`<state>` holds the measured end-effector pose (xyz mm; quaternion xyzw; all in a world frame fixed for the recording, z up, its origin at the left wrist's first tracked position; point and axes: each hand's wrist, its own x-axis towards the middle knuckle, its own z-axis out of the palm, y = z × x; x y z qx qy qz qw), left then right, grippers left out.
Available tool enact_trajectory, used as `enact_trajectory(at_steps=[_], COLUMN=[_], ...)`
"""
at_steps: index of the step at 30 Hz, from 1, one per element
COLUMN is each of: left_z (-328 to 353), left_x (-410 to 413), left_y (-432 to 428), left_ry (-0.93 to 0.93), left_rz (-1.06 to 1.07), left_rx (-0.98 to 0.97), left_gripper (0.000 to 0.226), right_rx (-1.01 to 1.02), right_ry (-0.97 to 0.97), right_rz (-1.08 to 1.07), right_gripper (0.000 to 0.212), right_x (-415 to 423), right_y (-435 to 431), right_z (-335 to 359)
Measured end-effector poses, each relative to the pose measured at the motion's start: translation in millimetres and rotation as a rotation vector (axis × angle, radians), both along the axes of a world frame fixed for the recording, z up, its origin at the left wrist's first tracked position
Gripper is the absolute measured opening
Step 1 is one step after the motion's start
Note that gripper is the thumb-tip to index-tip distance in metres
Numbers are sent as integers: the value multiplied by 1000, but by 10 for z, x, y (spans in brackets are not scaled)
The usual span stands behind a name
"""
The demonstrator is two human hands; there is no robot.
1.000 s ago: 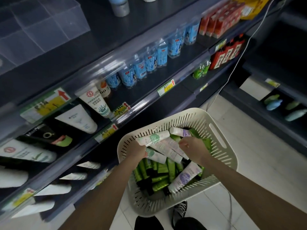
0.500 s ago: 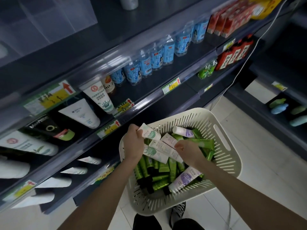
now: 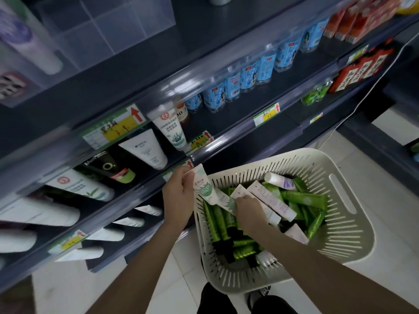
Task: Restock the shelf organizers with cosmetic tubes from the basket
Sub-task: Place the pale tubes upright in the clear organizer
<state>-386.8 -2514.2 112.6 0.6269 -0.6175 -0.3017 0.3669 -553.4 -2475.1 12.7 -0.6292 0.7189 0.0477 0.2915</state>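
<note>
Dark shelving (image 3: 127,82) fills the left and upper part of the view, its boards running up to the right, and a pale tiled floor (image 3: 385,223) lies below it on the right. On that floor, just in front of the lowest shelf, stands a cream slotted basket (image 3: 294,155), with the person's dark shoes at its near edge. A clear divided organizer (image 3: 102,26) sits on the top board, blurred. Both bare forearms reach up from the bottom edge to the basket. On the middle board a row of blue-labelled bottles (image 3: 249,78) stands upright, with red packs (image 3: 362,17) further right. Left of the bottles, face-wash tubes (image 3: 145,148) lie slanted, caps down, behind a clear rail. The basket holds a heap of green tubes (image 3: 303,198) with pale lilac-printed tubes (image 3: 272,200) lying across them. The left hand (image 3: 179,196) is over the basket's left rim, fingers and thumb pinched on a white-and-green tube (image 3: 203,186) held up, clear of the heap. The right hand (image 3: 247,207) is down inside the basket, fingers curled on the end of a second white-and-green tube (image 3: 224,200) that lies on the heap, touching the first. Yellow-and-green price labels (image 3: 115,130) with red arrows sit on the shelf rails
</note>
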Motion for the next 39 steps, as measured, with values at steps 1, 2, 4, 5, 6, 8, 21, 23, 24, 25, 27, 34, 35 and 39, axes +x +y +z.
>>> enact_trajectory(at_steps=[1,2,4,5,6,8,21,23,24,25,27,34,35,39], left_z=[-8,-14,-16,-14,-11,-1,496,639,716,800,987,1658,1741,2134], left_x=[25,48,81,92,102,108,-123,-179,-209,-241,-307,-410,-387,-221], left_y=[1,1,-1,-5,-10,-23,-110,-154,-181,-213,-279,-427,-452,-603], left_ry=[10,17,28,30,31,33,41,18,7,-7,-38,-56,-65,-64], left_rz=[3,8,12,10,8,6,-70,-110,-126,-142,-173,-216,-213,-184], left_rx=[10,19,25,31,40,51,-19,-68,-87,-105,-150,-280,-305,-463], left_gripper=[9,9,10,9,9,9,10,12,12,12,12,10,10,11], right_rx=[13,26,51,61,60,55,-175,-275,-330,-375,-442,-659,-694,-853], right_ry=[-9,-32,-79,-100,-127,-172,-432,-494,-518,-539,-578,-729,-753,-817], right_rz=[-36,-79,-151,-178,-202,-239,-447,-478,-486,-494,-502,-526,-524,-481], right_gripper=[25,26,26,24,21,16,22,23,22,21,24,37,38,36], right_x=[15,27,42,46,46,46,-384,-416,-425,-431,-442,-420,-398,-267], right_y=[15,32,59,68,76,94,68,17,-11,-41,-106,-379,-402,-556], right_z=[0,1,-4,3,9,30,673,887,984,1087,1292,1981,2095,2516])
